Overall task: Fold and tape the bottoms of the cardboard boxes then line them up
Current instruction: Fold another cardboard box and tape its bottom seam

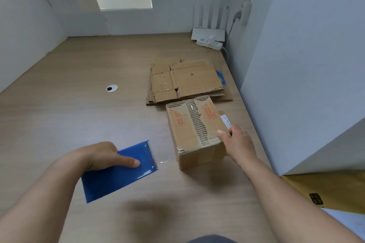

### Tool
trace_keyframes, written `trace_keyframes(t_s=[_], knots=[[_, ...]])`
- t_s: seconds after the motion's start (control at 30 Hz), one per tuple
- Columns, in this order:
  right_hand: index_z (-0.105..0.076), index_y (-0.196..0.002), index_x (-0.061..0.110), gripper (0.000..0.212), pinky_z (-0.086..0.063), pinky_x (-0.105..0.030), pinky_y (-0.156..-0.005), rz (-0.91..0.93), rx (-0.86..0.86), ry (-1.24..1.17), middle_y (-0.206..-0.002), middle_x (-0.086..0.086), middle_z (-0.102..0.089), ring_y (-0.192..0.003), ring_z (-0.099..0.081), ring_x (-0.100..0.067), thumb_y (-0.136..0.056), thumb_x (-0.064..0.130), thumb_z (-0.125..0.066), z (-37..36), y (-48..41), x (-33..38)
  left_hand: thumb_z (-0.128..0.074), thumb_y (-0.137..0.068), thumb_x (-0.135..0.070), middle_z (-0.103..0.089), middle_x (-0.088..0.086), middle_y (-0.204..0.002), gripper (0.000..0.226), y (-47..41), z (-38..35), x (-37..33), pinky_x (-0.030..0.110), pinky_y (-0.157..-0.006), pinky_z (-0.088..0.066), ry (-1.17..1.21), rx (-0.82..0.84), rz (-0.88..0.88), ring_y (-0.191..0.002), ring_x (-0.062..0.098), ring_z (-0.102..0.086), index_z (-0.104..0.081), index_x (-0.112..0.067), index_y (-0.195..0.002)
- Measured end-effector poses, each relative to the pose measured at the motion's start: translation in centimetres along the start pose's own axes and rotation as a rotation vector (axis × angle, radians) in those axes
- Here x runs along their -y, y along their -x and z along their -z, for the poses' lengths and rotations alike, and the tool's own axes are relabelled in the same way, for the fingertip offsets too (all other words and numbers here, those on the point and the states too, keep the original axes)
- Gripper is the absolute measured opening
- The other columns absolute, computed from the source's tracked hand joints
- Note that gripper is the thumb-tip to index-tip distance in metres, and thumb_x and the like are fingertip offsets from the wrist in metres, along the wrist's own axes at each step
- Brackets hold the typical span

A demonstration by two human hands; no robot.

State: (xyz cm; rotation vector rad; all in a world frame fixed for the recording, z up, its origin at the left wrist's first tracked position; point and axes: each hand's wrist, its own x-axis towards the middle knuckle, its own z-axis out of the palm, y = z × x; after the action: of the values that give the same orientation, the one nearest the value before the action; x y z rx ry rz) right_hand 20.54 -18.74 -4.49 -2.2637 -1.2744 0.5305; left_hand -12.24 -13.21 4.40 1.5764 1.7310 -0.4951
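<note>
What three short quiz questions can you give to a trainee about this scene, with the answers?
1. True or false: the right hand holds the taped box at its near right corner.
2. What does the left hand hold? A: a blue tape dispenser. B: scissors. C: a marker.
3. Where does the stack of flat cardboard lie relative to the taped box?

Key
1. True.
2. A.
3. Behind it, farther from the person.
</note>
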Motion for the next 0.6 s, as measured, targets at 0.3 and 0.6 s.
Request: trace_keyframes(t_s=[0.3, 0.6], knots=[[-0.053, -0.095, 0.014, 0.032, -0.044, -0.033, -0.067, -0.012, 0.006, 0.019, -0.098, -0.002, -0.057, -0.090, -0.053, -0.022, -0.093, 0.046, -0.050, -0.1, 0.2, 0.2, -0.052, -0.085, -0.056, -0.058, -0.006, -0.089, 0.038, -2.9, -4.4, -3.5, 0.026, -0.068, -0.040, -0.456, -0.380, 0.089, -0.082, 0.015, -0.057, -0.060, -0.022, -0.101], [-0.056, -0.095, 0.013, 0.039, -0.046, -0.035, -0.072, -0.041, -0.027, 0.086, -0.100, -0.004, -0.059, -0.094, -0.054, -0.026, -0.090, 0.051, -0.050, -0.5, 1.2, 1.0, -0.043, -0.090, -0.048, -0.056, -0.003, -0.078, 0.040, -4.0, -5.6, -0.6, 0.025, -0.053, -0.039, -0.375, -0.652, 0.019, -0.069, 0.016, -0.058, -0.049, -0.013, -0.109]])
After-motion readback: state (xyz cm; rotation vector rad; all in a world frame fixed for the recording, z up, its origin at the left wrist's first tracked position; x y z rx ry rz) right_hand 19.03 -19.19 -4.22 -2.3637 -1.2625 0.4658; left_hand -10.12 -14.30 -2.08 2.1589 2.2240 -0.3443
